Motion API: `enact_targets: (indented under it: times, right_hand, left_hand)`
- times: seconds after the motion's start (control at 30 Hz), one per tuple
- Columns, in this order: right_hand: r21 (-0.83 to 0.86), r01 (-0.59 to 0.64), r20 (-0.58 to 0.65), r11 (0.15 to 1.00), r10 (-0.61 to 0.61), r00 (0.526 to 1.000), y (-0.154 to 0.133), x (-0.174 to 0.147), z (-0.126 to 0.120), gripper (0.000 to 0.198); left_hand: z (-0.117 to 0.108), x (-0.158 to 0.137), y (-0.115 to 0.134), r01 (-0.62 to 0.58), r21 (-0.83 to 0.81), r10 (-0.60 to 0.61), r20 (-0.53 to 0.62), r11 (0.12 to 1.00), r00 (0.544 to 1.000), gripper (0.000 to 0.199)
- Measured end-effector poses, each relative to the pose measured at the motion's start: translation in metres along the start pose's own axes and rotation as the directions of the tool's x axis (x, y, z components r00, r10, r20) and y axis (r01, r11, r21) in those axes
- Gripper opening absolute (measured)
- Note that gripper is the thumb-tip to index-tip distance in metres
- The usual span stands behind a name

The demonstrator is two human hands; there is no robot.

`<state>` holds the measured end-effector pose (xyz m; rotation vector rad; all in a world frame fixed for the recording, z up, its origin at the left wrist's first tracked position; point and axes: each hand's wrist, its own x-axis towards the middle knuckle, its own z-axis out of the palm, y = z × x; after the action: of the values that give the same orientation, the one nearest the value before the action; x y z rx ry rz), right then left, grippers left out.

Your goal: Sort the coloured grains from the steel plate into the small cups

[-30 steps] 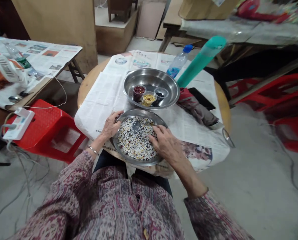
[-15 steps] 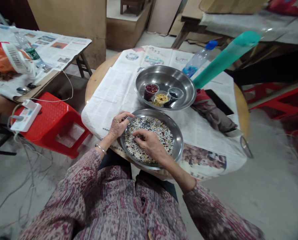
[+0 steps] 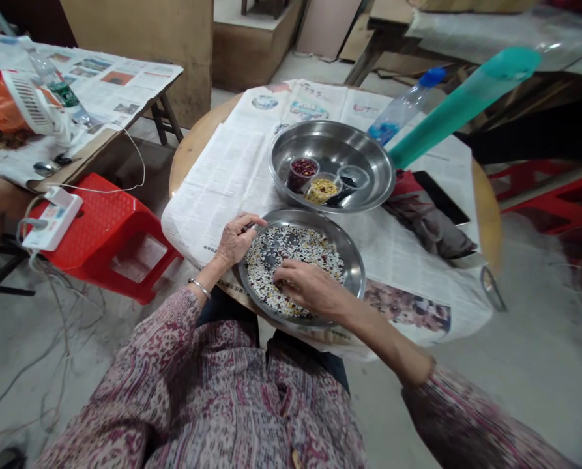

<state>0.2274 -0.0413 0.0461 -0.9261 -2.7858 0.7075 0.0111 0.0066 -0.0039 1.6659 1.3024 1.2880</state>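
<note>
On the tabletop [image 3: 187, 151], centre frame, I see the steel pan [image 3: 353, 273]; the left hand [image 3: 236, 242] meets its left edge, grip unclear. The nearer right hand [image 3: 311, 284] curls narrow fingers [image 3: 285, 268] down over the grains [image 3: 261, 275], possibly holding some; I can't tell.

1. Metal basin [image 3: 354, 262]: round, shallow and silvery, with a smooth, sloping wall. Sits upright on newspaper [image 3: 207, 185], close to the near edge of the sheets.
2. Mixed grains [image 3: 320, 251]: small and loose, mostly white and black, with flecks of yellow and dark red. Lie spread across the basin's bottom, thinning toward the far left, where dark patches show through. Partly hidden near the middle.
</note>
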Motion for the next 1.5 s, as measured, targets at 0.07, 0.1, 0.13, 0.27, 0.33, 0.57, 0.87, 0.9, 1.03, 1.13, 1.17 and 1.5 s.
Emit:
enact_targets:
  times: [0.07, 0.1, 0.13, 0.27, 0.33, 0.57, 0.87, 0.9, 1.03, 1.13, 1.17, 1.5]
  right_hand:
    - [0.007, -0.026, -0.011, 1.0, 0.026, 1.0, -0.005, -0.017, -0.004, 0.019]
    - [0.013, -0.026, -0.017, 1.0, 0.026, 1.0, -0.009, -0.024, -0.004, 0.02]
    - [0.017, -0.019, -0.01, 1.0, 0.02, 1.0, -0.014, -0.03, -0.004, 0.02]
    - [-0.018, 0.013, 0.115, 1.0, -0.011, 0.993, -0.03, -0.038, 0.006, 0.022]
    - [-0.094, -0.009, 0.099, 0.996, 0.019, 0.995, -0.029, -0.033, 0.012, 0.024]
    - [-0.34, -0.363, -0.276, 0.868, 0.276, 0.92, 0.008, -0.014, 0.0, 0.034]
    - [0.007, -0.372, -0.326, 0.928, 0.354, 0.877, 0.021, -0.001, 0.014, 0.021]
    - [0.096, -0.336, -0.301, 0.937, 0.349, 0.887, 0.017, 0.002, 0.016, 0.018]
    - [0.352, -0.23, -0.23, 0.907, 0.322, 0.918, -0.013, 0.009, 0.018, 0.018]
    - [0.388, -0.122, -0.218, 0.913, 0.22, 0.951, -0.034, 0.013, 0.02, 0.022]
    - [0.374, -0.085, -0.207, 0.924, 0.172, 0.963, -0.038, 0.014, 0.021, 0.025]
    - [-0.141, -0.224, -0.23, 0.964, 0.188, 0.955, 0.012, -0.002, 0.006, 0.021]
  left_hand:
    - [0.0, 0.0, 0.0, 0.006, -0.006, -0.006, 0.001, 1.0, 1.0, 0.033]
    - [0.0, 0.0, 0.0, 0.008, -0.01, -0.008, -0.002, 1.0, 1.0, 0.033]
    - [0.0, 0.0, 0.0, 0.01, -0.013, -0.01, -0.005, 1.0, 1.0, 0.033]
    - [0.001, 0.001, 0.0, 0.02, -0.019, -0.02, -0.011, 1.0, 1.0, 0.032]
    - [0.001, 0.001, 0.001, 0.018, -0.019, -0.018, -0.006, 1.0, 1.0, 0.031]
    - [0.0, 0.0, 0.002, 0.002, -0.011, -0.002, -0.004, 1.0, 1.0, 0.034]
    - [0.0, 0.001, 0.002, 0.008, 0.008, -0.007, -0.005, 1.0, 1.0, 0.033]
    - [0.0, 0.001, 0.002, 0.009, 0.009, -0.009, -0.005, 1.0, 1.0, 0.033]
    - [-0.001, 0.002, 0.002, 0.01, 0.007, -0.01, 0.003, 1.0, 1.0, 0.033]
    - [-0.001, 0.002, 0.003, 0.01, 0.004, -0.01, 0.003, 1.0, 1.0, 0.033]
    - [-0.001, 0.002, 0.004, 0.012, 0.003, -0.012, 0.002, 1.0, 1.0, 0.033]
    - [-0.001, 0.001, 0.004, 0.019, 0.006, -0.019, 0.004, 1.0, 1.0, 0.033]
